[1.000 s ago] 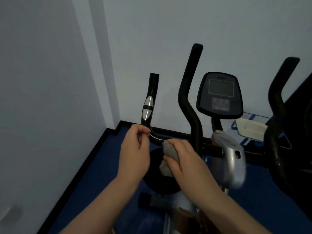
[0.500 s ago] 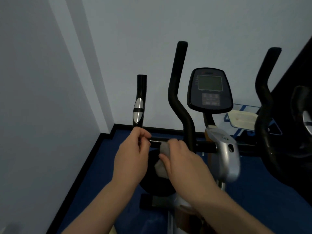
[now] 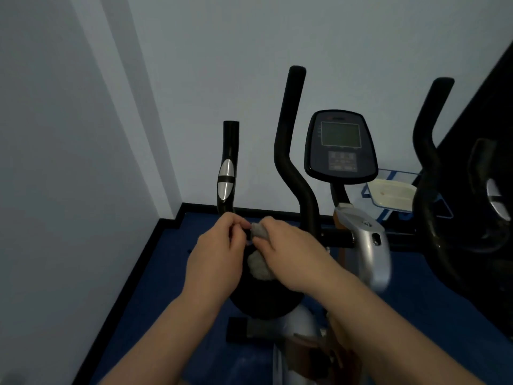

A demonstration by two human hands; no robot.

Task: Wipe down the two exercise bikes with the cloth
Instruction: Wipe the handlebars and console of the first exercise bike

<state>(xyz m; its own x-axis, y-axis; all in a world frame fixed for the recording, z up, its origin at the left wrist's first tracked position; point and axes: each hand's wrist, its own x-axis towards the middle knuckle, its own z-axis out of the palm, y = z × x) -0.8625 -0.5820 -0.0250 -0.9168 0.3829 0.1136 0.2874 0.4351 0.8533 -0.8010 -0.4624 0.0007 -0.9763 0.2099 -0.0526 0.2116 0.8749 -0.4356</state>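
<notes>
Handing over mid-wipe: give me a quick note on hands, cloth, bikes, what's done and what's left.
Left hand: grips the lower bend of the short left handlebar.
Right hand: holds the grey cloth against the crossbar beside it.
Near bike: console stands to the right of the hands.
Second bike: at the right edge, apart from both hands.
Done: cannot tell which parts are wiped.
Left: probably the tall handlebars, console, second bike.

left hand [image 3: 215, 255]: fingers curled round the black handlebar [image 3: 228, 168] at its lower bend
right hand [image 3: 288, 252]: grips the grey cloth [image 3: 258, 263], pressing it on the bar just right of the left hand
console [image 3: 341, 147]: dark, screen off, far right of the hands
second bike [image 3: 455, 218]: right edge, blurred, probably another handlebar
floor [image 3: 155, 273]: blue
</notes>
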